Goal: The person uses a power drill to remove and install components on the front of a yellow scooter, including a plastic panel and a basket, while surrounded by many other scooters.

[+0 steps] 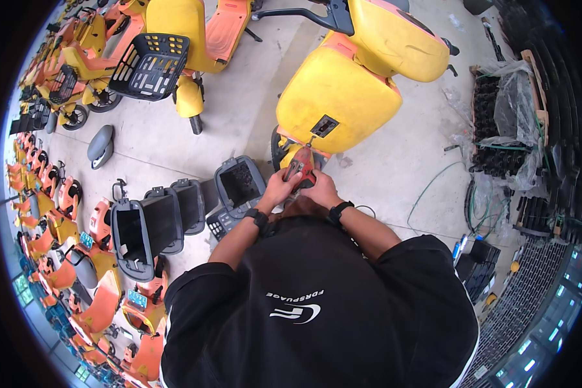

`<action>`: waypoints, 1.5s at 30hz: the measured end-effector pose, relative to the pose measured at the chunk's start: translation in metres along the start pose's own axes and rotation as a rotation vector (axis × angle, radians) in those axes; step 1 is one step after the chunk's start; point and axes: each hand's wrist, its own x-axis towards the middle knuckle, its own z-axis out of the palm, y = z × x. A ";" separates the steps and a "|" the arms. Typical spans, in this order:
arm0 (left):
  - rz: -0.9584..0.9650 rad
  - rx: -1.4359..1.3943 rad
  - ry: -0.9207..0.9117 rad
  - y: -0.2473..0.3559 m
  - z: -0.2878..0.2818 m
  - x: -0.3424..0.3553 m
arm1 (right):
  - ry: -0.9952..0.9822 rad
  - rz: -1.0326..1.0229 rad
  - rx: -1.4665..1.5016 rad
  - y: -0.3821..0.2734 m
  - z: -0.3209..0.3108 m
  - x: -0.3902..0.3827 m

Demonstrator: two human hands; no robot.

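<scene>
Between my hands is a red cordless drill (304,160), its bit pointing away from me at the lower front of a yellow electric scooter (336,90). My left hand (279,187) closes around the drill's left side. On the other side, my right hand (321,188) wraps the drill near its handle, which is partly hidden. The bit's tip lies just below a dark rectangular plate (324,126) on the scooter's panel; whether it touches a screw is too small to tell. The scooter's front wheel (279,147) shows partly behind the drill.
To my left stand several grey-rimmed black storage bins (134,239). A scooter with a black basket (150,66) is farther left, and rows of orange scooters (97,304) line that side. On the right are a plastic-wrapped pallet of black parts (507,116) and a loose green strap (427,187).
</scene>
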 end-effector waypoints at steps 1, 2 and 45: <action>0.031 0.001 0.009 -0.001 0.000 0.000 | 0.011 0.008 0.017 -0.003 0.001 0.000; 0.142 -0.007 0.024 -0.023 0.004 0.010 | -0.002 0.015 0.031 -0.005 0.000 -0.002; 0.044 0.276 -0.093 0.020 0.012 0.143 | -0.114 0.094 0.180 0.002 -0.019 -0.007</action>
